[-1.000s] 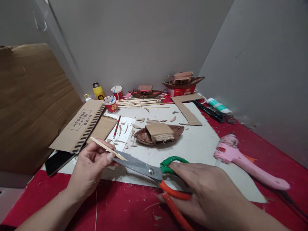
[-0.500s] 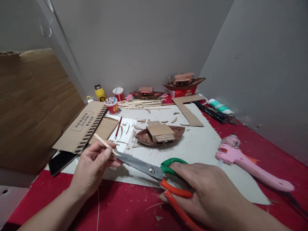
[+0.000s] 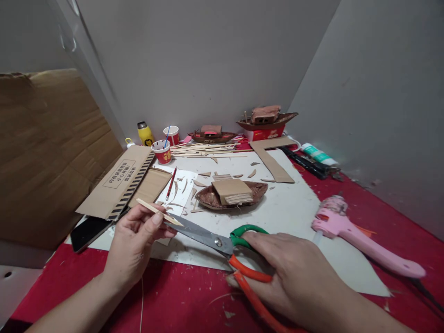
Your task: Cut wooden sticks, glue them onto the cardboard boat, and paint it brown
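Observation:
Between the thumb and fingers of my left hand (image 3: 140, 231) is a thin pale wooden stick (image 3: 147, 205), its near end pointing right. My right hand (image 3: 294, 268) grips scissors (image 3: 208, 237) with one green and one orange handle. Their grey blades reach left to the stick's near end, close by my left fingertips; whether the edges touch the wood I cannot tell. Just beyond the blades a brown model boat (image 3: 258, 192) sits on the white sheet, carrying a cardboard cabin (image 3: 232, 188) with pale strips along its side.
A pink glue gun (image 3: 367, 245) lies at right. Cardboard pieces (image 3: 104, 185) and a phone (image 3: 88, 233) are at left. Behind stand paper cups (image 3: 162, 151), wooden sticks (image 3: 204, 149), a yellow bottle (image 3: 145, 134) and two finished-looking boats (image 3: 267, 115). Cardboard scraps (image 3: 252, 173) litter the white sheet (image 3: 291, 217).
The stick has shifted slightly right and down, its near end now lying over the blades. My right hand and the scissors have moved a little left.

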Tool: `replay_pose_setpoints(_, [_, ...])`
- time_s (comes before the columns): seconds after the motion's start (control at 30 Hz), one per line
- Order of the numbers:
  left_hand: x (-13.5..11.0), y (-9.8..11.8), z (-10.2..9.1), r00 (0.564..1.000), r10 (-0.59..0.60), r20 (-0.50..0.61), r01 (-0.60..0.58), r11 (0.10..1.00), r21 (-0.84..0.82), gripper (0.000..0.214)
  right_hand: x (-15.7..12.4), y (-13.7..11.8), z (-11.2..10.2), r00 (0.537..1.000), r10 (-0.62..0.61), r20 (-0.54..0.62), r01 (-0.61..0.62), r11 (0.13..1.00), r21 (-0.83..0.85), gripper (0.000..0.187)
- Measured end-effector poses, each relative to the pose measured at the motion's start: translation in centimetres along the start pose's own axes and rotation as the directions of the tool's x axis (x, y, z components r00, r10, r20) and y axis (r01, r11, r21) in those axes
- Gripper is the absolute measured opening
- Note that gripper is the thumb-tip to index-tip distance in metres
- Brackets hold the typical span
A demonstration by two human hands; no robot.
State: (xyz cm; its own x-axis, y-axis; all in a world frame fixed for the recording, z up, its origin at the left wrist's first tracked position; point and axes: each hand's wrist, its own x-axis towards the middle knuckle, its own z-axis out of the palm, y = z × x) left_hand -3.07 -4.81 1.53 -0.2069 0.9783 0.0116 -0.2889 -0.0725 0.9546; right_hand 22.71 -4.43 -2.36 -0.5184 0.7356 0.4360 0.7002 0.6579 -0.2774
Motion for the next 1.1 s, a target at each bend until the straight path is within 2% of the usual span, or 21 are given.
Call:
replay_pose_setpoints(0.53, [0.03, -0.42, -0.25, 0.998, -0.056, -0.026, 0.055, 0.998, -0.014, 0.023, -0.55, -0.05, 0.13, 0.993, -0.094, -0.078, 0.092, 0.995, -0.030, 0.041])
replay_pose_setpoints(0.83, [-0.15, -0.25, -0.17, 0.994, -0.105, -0.025, 0.104, 0.993, -0.053, 0.022, -0.20, -0.36, 0.05, 0.999, -0.037, -0.007, 0.037, 0.999, -0.031, 0.027])
replay_pose_setpoints(1.1, [-0.40, -0.94, -0.18, 0.990, -0.143, 0.000, 0.143, 0.989, -0.043, 0.020, -0.38, -0.49, 0.22, 0.999, -0.039, -0.022, 0.036, 0.995, -0.095, 0.031])
